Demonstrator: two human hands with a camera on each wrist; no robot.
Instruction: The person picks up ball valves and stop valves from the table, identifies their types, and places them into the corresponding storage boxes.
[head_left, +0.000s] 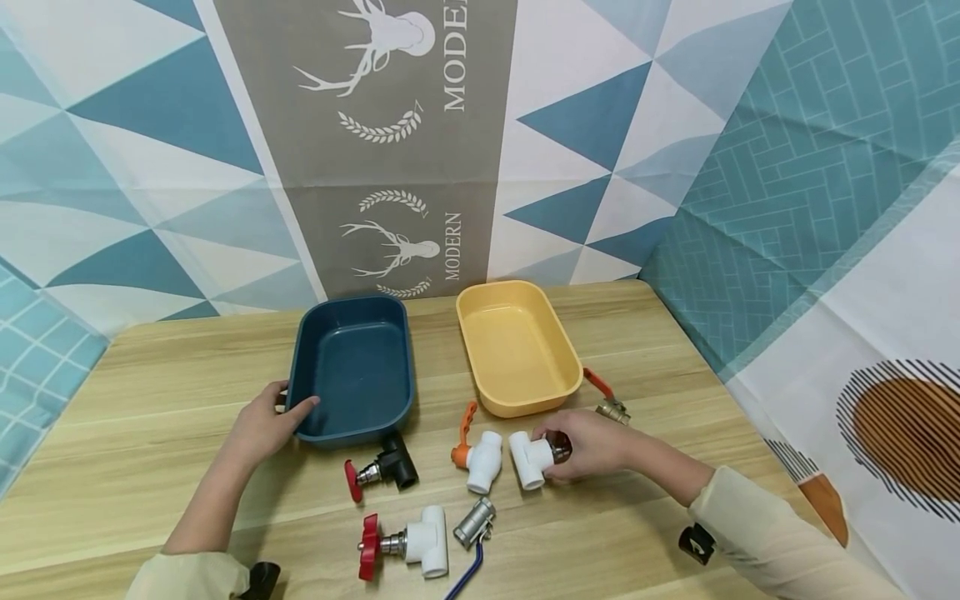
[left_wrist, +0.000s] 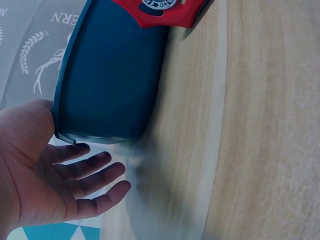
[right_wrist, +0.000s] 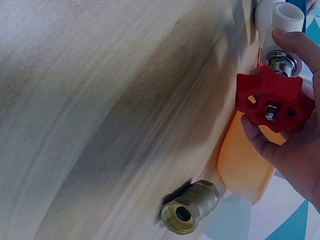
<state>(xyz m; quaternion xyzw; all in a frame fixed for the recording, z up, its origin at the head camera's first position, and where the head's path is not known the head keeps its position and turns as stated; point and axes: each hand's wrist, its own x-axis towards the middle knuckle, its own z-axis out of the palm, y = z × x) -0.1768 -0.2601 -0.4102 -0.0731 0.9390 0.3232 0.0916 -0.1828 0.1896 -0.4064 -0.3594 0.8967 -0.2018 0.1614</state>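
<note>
My left hand [head_left: 258, 425] holds the near left side of the dark blue bin [head_left: 360, 375], thumb over the rim and fingers outside; in the left wrist view those fingers [left_wrist: 95, 182] spread loosely under it. A white stop valve [head_left: 529, 460] is in my right hand [head_left: 592, 442], in front of the yellow bin [head_left: 517, 350]. The right wrist view shows my thumb on its white body and my other fingers around its red handwheel [right_wrist: 272, 97]. Just left of it lies a white ball valve [head_left: 485, 461] with an orange lever. Both bins hold nothing.
Nearer me lie a black valve [head_left: 393, 462] with a red handle, another white stop valve [head_left: 426, 542], and a silver valve [head_left: 474, 521] with a blue lever. A brass valve [head_left: 613, 410] with a red lever lies beside the yellow bin. Patterned cloth backs the wooden table [head_left: 180, 375].
</note>
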